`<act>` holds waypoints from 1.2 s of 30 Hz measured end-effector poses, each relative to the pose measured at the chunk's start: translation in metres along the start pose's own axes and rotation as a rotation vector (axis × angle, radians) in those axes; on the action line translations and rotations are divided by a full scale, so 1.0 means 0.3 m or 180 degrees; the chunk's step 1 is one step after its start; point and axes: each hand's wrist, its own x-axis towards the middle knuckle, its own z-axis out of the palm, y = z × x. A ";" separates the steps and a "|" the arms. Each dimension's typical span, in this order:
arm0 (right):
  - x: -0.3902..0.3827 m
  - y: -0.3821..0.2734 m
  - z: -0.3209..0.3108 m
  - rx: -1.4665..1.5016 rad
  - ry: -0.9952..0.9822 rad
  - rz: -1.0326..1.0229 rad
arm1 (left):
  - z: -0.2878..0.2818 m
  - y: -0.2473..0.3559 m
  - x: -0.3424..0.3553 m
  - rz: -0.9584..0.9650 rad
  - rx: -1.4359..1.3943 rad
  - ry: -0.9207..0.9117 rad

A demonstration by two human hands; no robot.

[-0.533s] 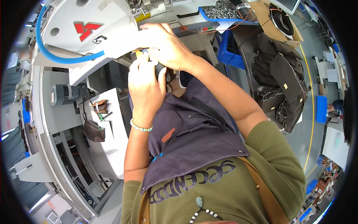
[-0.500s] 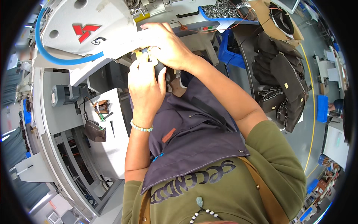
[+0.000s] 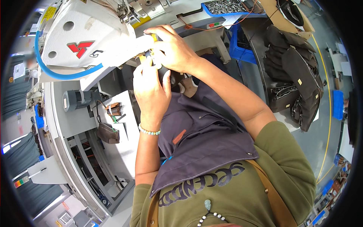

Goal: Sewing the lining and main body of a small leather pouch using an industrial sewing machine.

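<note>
Close together at the tip of a white machine arm (image 3: 126,47), both of my hands work on a small spot with yellow parts. My left hand (image 3: 153,90), wearing a beaded bracelet (image 3: 149,131), reaches up from below with its fingers pressed together at that spot. Coming in from the right, my right hand (image 3: 176,51) has its fingers bent around the same place, the upper ones lying over the tip. A dark piece (image 3: 162,72) shows just under the fingers. What the fingertips pinch is hidden by the hands and the bright light.
A blue hose (image 3: 70,75) curves along the machine head. Behind stands a blue tray (image 3: 227,8) of small metal parts. Dark bags (image 3: 293,75) are piled at the right, near a blue bin (image 3: 242,47). A brown pouch (image 3: 108,132) lies on a white board at the left.
The whole view has shifted a little, with my body and the bags sitting further right. Both hands stay at the machine tip, and their fingers have barely changed.
</note>
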 end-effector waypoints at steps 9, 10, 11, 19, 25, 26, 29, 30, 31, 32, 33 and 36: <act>-0.002 -0.019 -0.013 0.0034 0.0016 0.0174 | 0.003 -0.006 -0.008 -0.0060 -0.0064 -0.0103; -0.001 -0.018 -0.009 0.0037 0.0003 0.0167 | 0.003 -0.008 -0.008 -0.0078 -0.0070 -0.0191; 0.001 -0.016 -0.004 -0.0071 -0.0015 0.0144 | 0.004 -0.009 -0.008 -0.0058 -0.0073 -0.0189; 0.002 0.001 0.022 -0.0190 0.0088 0.0039 | 0.002 -0.008 -0.005 0.0011 -0.0064 -0.0048; -0.001 0.009 0.019 -0.0246 -0.0029 -0.0038 | 0.000 -0.005 0.001 0.0010 -0.0118 -0.0002; -0.002 0.011 0.021 -0.0253 -0.0038 -0.0011 | -0.001 -0.005 0.001 0.0033 -0.0114 0.0002; -0.003 0.017 0.028 -0.0218 -0.0049 0.0025 | -0.004 -0.005 0.001 0.0031 -0.0107 -0.0015; -0.002 0.019 0.030 -0.0189 -0.0049 -0.0006 | -0.005 -0.005 0.001 -0.0003 -0.0132 0.0054; -0.001 0.021 0.032 -0.0177 -0.0057 0.0038 | -0.005 -0.005 0.000 -0.0001 -0.0107 -0.0037; 0.001 0.022 0.033 -0.0234 -0.0026 -0.0020 | -0.004 -0.005 0.001 0.0007 -0.0134 -0.0028; 0.003 0.022 0.034 -0.0271 -0.0029 -0.0088 | -0.003 -0.006 0.001 -0.0020 -0.0186 0.0060; 0.006 0.018 0.031 -0.0124 -0.0092 0.0009 | -0.003 -0.008 -0.002 -0.0074 -0.0216 -0.0003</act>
